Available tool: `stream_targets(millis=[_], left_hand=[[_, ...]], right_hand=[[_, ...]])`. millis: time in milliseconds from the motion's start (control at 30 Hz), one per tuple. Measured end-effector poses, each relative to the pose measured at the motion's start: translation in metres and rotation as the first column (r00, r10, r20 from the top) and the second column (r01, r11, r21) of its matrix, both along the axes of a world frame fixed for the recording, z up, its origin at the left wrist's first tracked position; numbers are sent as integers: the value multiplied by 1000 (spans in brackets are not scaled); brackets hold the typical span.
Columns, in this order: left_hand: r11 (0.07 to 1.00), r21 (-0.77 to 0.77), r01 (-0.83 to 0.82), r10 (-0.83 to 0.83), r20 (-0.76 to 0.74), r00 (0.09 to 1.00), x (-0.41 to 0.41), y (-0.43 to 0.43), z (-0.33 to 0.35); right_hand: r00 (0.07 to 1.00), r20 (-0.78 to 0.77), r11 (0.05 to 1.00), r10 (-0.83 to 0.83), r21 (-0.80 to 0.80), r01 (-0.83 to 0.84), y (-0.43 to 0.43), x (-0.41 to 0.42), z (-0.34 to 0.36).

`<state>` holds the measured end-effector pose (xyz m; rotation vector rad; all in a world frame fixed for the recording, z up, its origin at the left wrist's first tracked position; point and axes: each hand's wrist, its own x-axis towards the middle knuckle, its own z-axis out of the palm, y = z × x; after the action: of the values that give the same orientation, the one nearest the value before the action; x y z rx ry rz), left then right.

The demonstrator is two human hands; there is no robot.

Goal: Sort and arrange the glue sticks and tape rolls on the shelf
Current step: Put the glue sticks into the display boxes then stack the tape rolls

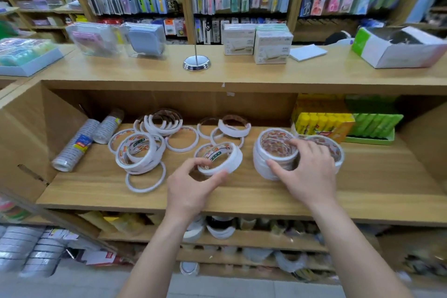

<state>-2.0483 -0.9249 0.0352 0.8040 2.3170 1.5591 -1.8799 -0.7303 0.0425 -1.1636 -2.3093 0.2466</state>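
Note:
Several white tape rolls lie scattered on the wooden shelf (242, 197). My left hand (191, 186) pinches a small stack of tape rolls (223, 156) at mid shelf, tilted up off the board. My right hand (308, 172) grips a taller stack of tape rolls (273, 150), thumb on its front and fingers over its top. Another stack (335, 150) stands just behind that hand. A loose pile of rolls (137, 152) lies to the left. Yellow glue sticks (319, 123) and green glue sticks (375, 124) stand in display boxes at the back right.
Two wrapped sleeves of tape (75, 146) lean at the shelf's left end. The counter above carries a chrome stand (197, 63), white boxes (269, 45) and an open carton (396, 47). Lower shelves hold more tape. The shelf's right front is bare wood.

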Motion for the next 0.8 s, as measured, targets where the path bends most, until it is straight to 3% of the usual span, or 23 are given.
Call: stream_targets(millis=[100,200,333,467,633,800], left_hand=[[998,58,2,-5,67,998,1,12,5],[995,94,22,-28,69,997,0,24,11],[991,99,87,-88,4,996,3,41,25],[977,123,176,-173,-37,984,12,63,37],[946,105,305,-294,-113,949,23,82,49],[913,43,406,-394,-167,904,38,103,57]], right_hand=[[999,45,1000,8,-19,-7,1,0,1],[1000,-12,999,13,-36,-14,6,7,6],[961,-169,975,220,43,-216,11,13,23],[868,-228,864,441,-156,-479,15,8,43],[813,-401,764,421,-326,-557,33,20,59],[810,-448,722,378,-405,-561,51,37,57]])
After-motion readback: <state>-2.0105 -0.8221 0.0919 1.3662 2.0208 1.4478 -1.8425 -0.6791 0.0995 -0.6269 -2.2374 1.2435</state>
